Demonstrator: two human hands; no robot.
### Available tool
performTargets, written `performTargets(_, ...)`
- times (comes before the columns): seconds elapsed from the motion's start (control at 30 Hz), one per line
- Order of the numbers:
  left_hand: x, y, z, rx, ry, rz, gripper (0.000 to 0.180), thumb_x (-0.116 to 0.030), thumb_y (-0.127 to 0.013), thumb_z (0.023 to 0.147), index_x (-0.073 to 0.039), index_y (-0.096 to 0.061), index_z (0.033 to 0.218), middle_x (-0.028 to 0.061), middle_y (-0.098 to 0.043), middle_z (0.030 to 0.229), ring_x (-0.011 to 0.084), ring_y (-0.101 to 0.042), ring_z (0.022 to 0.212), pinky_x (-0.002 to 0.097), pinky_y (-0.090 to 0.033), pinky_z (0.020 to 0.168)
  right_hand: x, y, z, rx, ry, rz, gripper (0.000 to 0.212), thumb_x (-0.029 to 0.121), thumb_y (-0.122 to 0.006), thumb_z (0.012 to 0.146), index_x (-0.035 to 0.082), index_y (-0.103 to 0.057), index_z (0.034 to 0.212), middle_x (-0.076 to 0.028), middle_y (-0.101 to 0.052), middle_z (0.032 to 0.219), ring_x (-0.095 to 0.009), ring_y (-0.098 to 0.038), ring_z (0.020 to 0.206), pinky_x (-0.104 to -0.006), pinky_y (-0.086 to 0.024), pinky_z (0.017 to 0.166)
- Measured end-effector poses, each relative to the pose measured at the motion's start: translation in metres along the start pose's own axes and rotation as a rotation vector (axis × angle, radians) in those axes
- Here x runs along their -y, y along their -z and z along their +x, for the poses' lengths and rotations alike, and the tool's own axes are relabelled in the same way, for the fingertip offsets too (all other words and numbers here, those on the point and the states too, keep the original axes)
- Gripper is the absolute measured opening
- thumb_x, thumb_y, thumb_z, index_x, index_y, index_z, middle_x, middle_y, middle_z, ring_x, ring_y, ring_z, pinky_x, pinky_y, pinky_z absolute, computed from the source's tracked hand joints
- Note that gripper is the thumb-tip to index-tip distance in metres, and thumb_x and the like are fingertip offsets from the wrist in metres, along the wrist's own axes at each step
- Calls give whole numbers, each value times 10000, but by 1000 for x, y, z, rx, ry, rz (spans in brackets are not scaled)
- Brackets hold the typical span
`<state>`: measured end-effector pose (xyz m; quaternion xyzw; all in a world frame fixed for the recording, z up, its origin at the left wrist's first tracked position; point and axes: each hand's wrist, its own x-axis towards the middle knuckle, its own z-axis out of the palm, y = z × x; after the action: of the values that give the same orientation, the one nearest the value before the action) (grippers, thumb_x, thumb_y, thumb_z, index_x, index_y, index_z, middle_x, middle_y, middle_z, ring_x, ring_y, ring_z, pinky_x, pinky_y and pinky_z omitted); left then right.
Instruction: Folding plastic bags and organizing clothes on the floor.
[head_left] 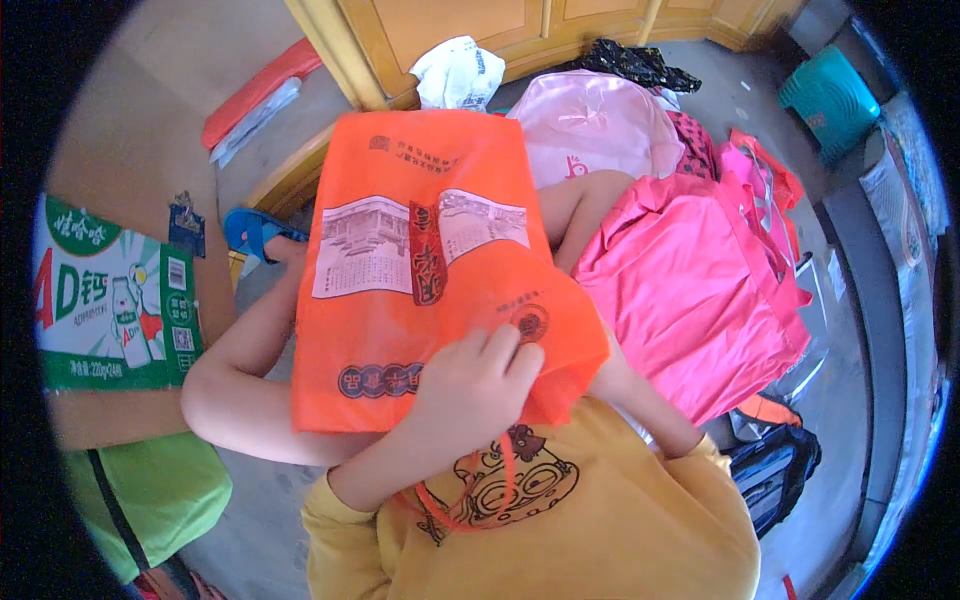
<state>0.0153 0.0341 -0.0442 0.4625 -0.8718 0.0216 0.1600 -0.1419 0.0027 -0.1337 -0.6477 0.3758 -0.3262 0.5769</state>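
An orange fabric bag (380, 170) with printed pictures and dark lettering lies spread flat over my lap. Its lower right part is bent up, and an orange handle loop (512, 475) hangs against my yellow shirt (600, 520). My left hand (475, 385) is on the bag's lower part, fingers curled and closed on the fabric. From the right, my right forearm (650, 400) reaches behind the bag's right edge; the bag hides the fingers of that hand. Beside it, a bright pink fabric bag (690, 290) lies to the right.
A cardboard box (130, 420) with a green-and-white label stands left, above a green bag (165, 500). Beyond my legs are a pink backpack (595, 125), a white plastic bag (458, 72) and a black bag (630, 65). A teal plastic stool (832, 105) is far right.
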Motion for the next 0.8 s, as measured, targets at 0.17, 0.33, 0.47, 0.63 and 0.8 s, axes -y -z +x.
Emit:
performTargets(0.17,21,3,-21,-202,97,-221,160,-62,-527,470,-22,-397,554,106,-489,812,240,-498,673,298,-424,540,27,-33,-30,99,344,-373,663,315,-541,634,-50,-255,1108,-241,-180,1170,-317,-199,1101,-404,-134,900)
performTargets(0.33,35,10,-27,-129,52,-350,200,-45,-519,452,-6,-326,486,169,-473,963,317,-465,883,326,-420,648,40,-59,-30,-166,276,-511,574,145,-560,578,-74,-307,1045,-196,-402,1021,-293,-405,942,-406,-242,853)
performTargets(0.47,36,14,-26,-63,24,-338,203,-54,-519,453,-7,-326,498,175,-435,1018,350,-400,954,368,-389,705,31,-50,-38,-262,283,-536,527,-11,-484,484,-49,-379,999,-177,-454,944,-296,-460,833,-361,-372,739)
performTargets(0.63,18,6,-24,423,-62,-459,213,-143,-518,608,15,-375,616,208,-271,1145,406,-249,1043,408,-315,789,18,-51,-55,-222,207,-408,518,-41,-454,520,-47,-349,1028,-195,-436,971,-295,-476,809,-341,-406,684)
performTargets(0.8,57,25,24,987,8,-635,180,-157,-477,706,-3,-451,795,163,-364,1080,277,-431,903,327,-355,753,25,-54,-53,-118,154,-359,515,-55,-432,556,-46,-316,1058,-201,-424,993,-295,-487,793,-319,-427,635)
